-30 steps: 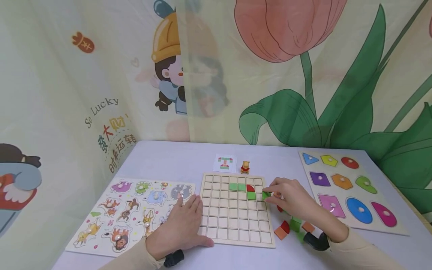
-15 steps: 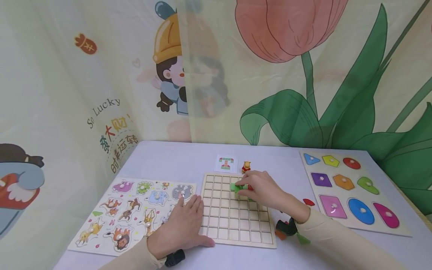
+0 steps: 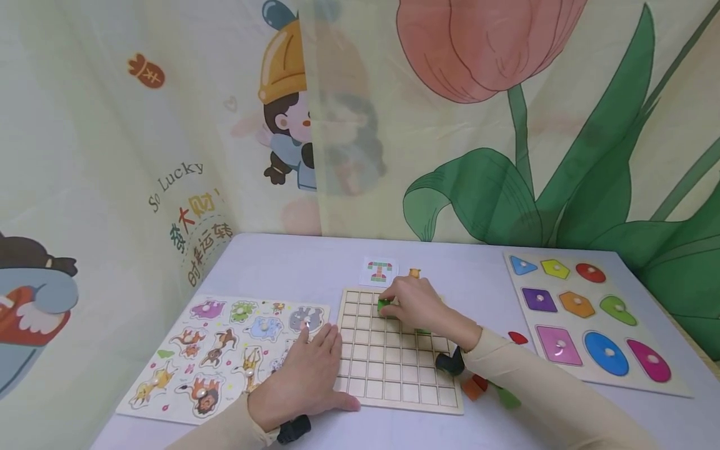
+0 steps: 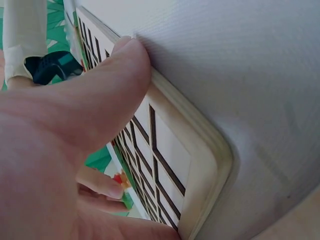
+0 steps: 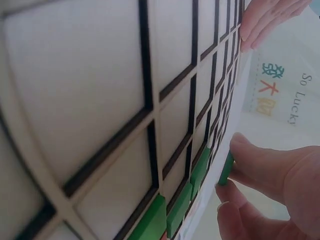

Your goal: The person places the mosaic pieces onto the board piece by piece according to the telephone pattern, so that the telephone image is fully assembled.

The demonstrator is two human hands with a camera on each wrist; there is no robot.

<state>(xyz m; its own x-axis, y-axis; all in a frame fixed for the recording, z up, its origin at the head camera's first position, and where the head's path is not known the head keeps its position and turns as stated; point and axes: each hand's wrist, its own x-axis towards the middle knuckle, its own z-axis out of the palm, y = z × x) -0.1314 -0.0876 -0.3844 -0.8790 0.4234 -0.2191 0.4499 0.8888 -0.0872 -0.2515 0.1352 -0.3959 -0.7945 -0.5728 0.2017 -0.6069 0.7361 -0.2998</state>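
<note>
A wooden grid board (image 3: 394,382) lies on the table in front of me. My left hand (image 3: 304,380) rests at its left side with straight fingers; in the left wrist view the thumb (image 4: 117,70) lies over the board's edge. Between thumb and fingers my right hand (image 3: 420,307) pinches a green tile (image 5: 227,169) over the board's upper part. Several green tiles (image 5: 150,220) sit in grid cells, seen in the right wrist view. From the head camera, the right hand hides most of the placed tiles.
Behind the board lie a pattern card (image 3: 379,271) and a small bear figurine (image 3: 415,273). An animal puzzle (image 3: 191,356) lies left, a shape puzzle (image 3: 568,320) right. Loose tiles, including a red one (image 3: 518,337) and an orange one (image 3: 472,390), lie right of the board.
My right hand has moved left from the board's right edge to its upper middle, carrying the green tile. The left hand stays at the board's left side.
</note>
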